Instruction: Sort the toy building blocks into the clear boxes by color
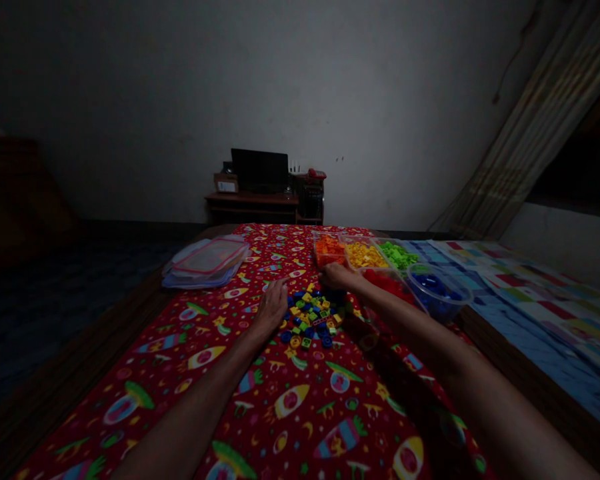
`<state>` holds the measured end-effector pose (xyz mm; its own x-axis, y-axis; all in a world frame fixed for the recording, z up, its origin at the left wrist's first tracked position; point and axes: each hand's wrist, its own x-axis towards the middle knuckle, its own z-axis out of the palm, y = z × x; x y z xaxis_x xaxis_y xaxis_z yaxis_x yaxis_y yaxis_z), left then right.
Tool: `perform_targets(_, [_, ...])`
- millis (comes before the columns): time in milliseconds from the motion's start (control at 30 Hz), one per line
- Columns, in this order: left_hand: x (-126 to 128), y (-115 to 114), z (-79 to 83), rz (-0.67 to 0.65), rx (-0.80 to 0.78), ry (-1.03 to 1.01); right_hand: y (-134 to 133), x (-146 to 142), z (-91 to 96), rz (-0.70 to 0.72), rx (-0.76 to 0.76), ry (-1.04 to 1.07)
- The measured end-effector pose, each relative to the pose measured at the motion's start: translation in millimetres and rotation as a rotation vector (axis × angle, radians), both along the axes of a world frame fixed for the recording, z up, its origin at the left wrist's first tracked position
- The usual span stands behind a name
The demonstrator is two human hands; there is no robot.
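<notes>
A loose pile of small toy building bricks in blue, yellow and green lies on the red patterned cloth. My left hand rests at the pile's left edge, its fingers stretched out and nothing visible in them. Over the pile's far right side is my right hand, fingers curled together; whatever they may hold is hidden. Just beyond it stand clear containers of orange bricks, yellow bricks and green bricks. Red bricks sit nearer, partly behind my right forearm. Blue bricks fill a round tub.
Stacked plastic lids lie at the left edge of the cloth. Blue patterned bedding spreads to the right. Against the far wall, a desk carries a monitor and a red telephone. A curtain hangs at right.
</notes>
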<state>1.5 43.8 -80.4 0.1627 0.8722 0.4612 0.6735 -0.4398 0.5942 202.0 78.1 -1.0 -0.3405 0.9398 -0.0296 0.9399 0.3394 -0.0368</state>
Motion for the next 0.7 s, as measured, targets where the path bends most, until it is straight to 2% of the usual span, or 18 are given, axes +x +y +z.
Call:
perform_targets(167, [6.7, -0.2, -1.4, -0.235, -0.019, 0.111, -18.9, -11.1, 1.9, 0.054, -0.045, -0.003])
perform_targets(267, [13.4, -4.1, 2.2, -0.310, -0.018, 0.139, -35.9, -5.4, 6.0, 0.138, -0.093, 0.021])
perform_targets(333, [16.4, -7.8, 8.0, -0.318, -0.046, 0.114, -45.3, 4.6, 7.8, 0.145, -0.081, 0.117])
perform_targets(433, [17.6, -12.0, 16.5, -0.319, -0.114, 0.061, -49.8, 19.9, 8.5, 0.031, 0.046, 0.287])
perform_targets(533, [15.8, -12.3, 19.2, -0.254, -0.115, -0.015, -38.2, 23.4, 7.7, -0.083, 0.141, 0.262])
perform_targets(600, [14.0, -10.9, 18.2, -0.191, -0.091, -0.055, -23.9, 17.1, 6.3, -0.059, 0.094, 0.179])
perform_targets(700, [11.9, -8.9, 16.0, -0.142, -0.071, -0.065, -4.4, 1.4, 2.6, 0.093, -0.027, 0.118])
